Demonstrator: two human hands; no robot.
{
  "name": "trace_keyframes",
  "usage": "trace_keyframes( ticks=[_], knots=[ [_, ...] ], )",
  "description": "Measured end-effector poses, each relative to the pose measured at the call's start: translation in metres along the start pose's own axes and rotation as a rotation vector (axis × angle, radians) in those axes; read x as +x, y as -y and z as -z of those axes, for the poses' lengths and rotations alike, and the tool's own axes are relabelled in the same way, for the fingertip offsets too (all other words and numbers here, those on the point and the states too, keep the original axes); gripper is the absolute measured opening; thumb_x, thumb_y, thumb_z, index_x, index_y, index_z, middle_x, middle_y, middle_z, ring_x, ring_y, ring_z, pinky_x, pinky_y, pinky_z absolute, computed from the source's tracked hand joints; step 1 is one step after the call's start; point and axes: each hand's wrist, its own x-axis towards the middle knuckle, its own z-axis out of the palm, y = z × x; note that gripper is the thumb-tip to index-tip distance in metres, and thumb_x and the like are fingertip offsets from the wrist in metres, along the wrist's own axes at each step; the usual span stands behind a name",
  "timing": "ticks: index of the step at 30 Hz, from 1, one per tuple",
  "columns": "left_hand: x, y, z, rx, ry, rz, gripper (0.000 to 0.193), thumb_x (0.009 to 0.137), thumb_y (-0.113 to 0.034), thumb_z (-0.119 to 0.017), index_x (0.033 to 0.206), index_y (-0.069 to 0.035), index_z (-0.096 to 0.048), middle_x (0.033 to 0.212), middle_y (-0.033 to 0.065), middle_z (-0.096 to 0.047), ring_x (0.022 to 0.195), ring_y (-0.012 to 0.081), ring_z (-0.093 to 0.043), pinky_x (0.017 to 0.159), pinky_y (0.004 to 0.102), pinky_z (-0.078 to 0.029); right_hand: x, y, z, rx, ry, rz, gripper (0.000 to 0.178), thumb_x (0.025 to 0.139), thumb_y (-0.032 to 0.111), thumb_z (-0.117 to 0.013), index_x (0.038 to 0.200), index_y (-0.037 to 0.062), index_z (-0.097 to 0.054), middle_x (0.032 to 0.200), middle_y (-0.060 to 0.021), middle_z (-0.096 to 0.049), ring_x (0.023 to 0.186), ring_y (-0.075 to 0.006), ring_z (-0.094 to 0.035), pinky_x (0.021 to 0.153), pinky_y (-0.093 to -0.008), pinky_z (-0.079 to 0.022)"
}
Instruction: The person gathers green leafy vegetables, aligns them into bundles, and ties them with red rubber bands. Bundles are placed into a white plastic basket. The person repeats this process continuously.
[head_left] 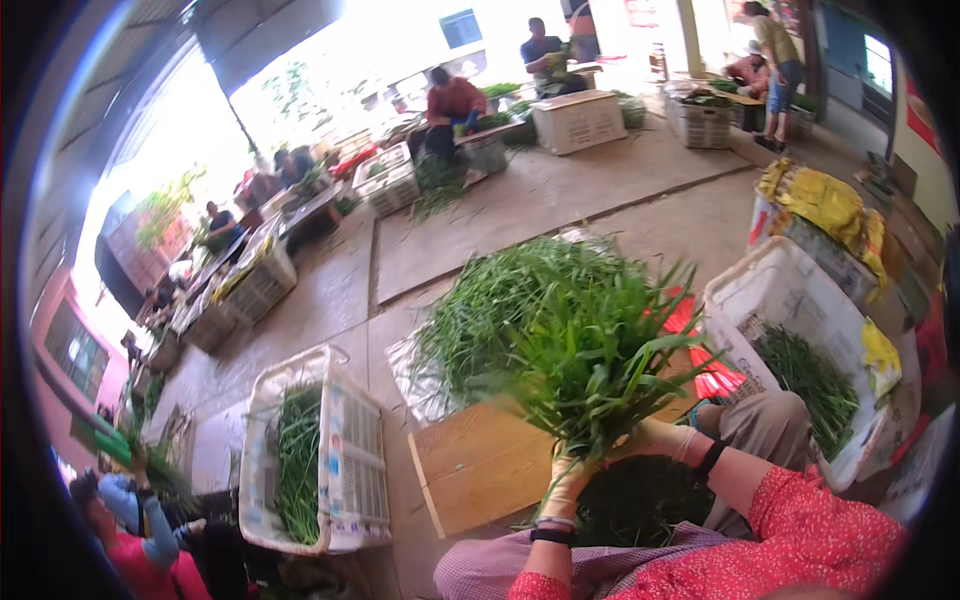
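two hands on one bunch: left hand & right hand both close round the low end of a bunch of green leaves, fingers pressed to the stems from either side; single fingertips too blurred to tell. bunch stands approx upright, leaf ends fanned out above the fingers.

to do it well, imo: grip low, firm but w/o crushing; even up the stem ends w/ light taps on the wooden board, just left of the fingers; one hand holds the neck while the other combs out stray blades. main risk: a slack hold prob lets middle stems slip & tips splay.

count: 1 bunch held; 1 big heap of cut greens beyond the fingers; 1 board; 1 silvery sheet under the heap; 2 near white crates w/ greens inside, i.e. left crate well left of the fingers, right crate to their right; 1 lot of red strips near the right fingers, overlapping, can't count; 2 dark wristbands; single stems uncountable.
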Motion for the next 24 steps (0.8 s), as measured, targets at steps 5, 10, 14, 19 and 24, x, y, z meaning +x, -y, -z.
trace_keyframes(
  ticks=[5, 10, 14, 19, 24],
  knots=[
    [0.01, -0.04, -0.027, -0.82, -0.042, 0.203, 0.042, 0.091, -0.011, -0.069, 0.13, -0.003, -0.056, 0.116, 0.009, -0.067, 0.095, 0.025, -0.067, 0.089, 0.0438, -0.054, -0.045, 0.097, 0.02, 1.132, -0.048, 0.132, 0.053, 0.097, 0.019, -0.062, 0.146, 0.0044, -0.046, 0.151, -0.0131, -0.046, 0.136, -0.025, -0.046, 0.12, -0.0394, -0.032],
    [0.019, -0.087, -0.058, 0.207, 0.067, -0.269, 0.048, 0.093, -0.025, -0.07, 0.132, -0.002, -0.055, 0.121, 0.0094, -0.064, 0.102, 0.0242, -0.061, 0.092, 0.042, -0.05, -0.073, 0.05, 0.044, 1.073, -0.179, 0.107, 0.066, 0.097, 0.018, -0.064, 0.153, 0.0038, -0.032, 0.15, -0.0129, -0.047, 0.138, -0.0284, -0.044, 0.117, -0.0562, -0.033],
    [0.014, -0.051, -0.042, 0.054, 0.045, -0.105, 0.052, 0.093, -0.029, -0.073, 0.134, -0.004, -0.055, 0.131, 0.0096, -0.06, 0.117, 0.0219, -0.056, 0.102, 0.038, -0.044, -0.043, 0.136, 0.018, 0.791, -0.299, -0.159, 0.075, 0.09, 0.012, -0.073, 0.153, 0.0057, -0.033, 0.147, -0.0099, -0.051, 0.134, -0.0241, -0.048, 0.116, -0.0462, -0.036],
    [-0.011, -0.106, -0.065, -0.136, -0.094, 0.158, 0.056, 0.09, -0.025, -0.077, 0.136, -0.002, -0.056, 0.137, 0.0089, -0.059, 0.12, 0.022, -0.056, 0.103, 0.0368, -0.044, -0.045, 0.108, 0.011, 0.369, -0.514, 0.17, 0.075, 0.085, 0.012, -0.079, 0.15, 0.0065, -0.04, 0.145, -0.0059, -0.053, 0.131, -0.0151, -0.048, 0.111, -0.0333, -0.039],
    [-0.036, -0.071, -0.051, -0.254, -0.269, 0.075, 0.046, 0.093, -0.014, -0.072, 0.134, 0.0, -0.057, 0.135, 0.0112, -0.06, 0.122, 0.0248, -0.056, 0.105, 0.0382, -0.044, -0.053, 0.091, 0.01, 0.111, -0.463, 0.155, 0.053, 0.091, 0.028, -0.075, 0.136, 0.0067, -0.058, 0.125, -0.0086, -0.068, 0.117, -0.0194, -0.062, 0.101, -0.0349, -0.047]
  ],
)
